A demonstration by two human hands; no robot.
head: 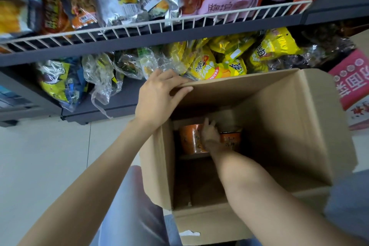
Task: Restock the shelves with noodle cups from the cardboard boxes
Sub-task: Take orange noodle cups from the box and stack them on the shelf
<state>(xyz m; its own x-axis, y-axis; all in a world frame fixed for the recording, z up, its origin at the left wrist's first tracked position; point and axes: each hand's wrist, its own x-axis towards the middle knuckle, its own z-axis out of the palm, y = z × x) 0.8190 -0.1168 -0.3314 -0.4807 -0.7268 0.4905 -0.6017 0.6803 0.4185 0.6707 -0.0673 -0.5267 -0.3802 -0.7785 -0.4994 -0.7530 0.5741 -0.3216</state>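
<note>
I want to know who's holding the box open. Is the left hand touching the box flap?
Touching. The head view shows the left hand gripping the far flap of the cardboard box, thumb pressed on its inner face, fingers over the edge.

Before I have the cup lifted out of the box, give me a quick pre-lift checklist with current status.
1. Far flap of the open brown cardboard box held back: ok, left hand grips its edge.
2. Right hand down at the orange noodle cups: ok.
3. Firm grip on a cup: cannot tell, fingers lie in shadow.
4. Path up out of the box: ok, nothing lies across the opening.
5. Room on the dark grey lower shelf: not ok where visible, yellow snack bags and clear-wrapped packs fill it.
</note>
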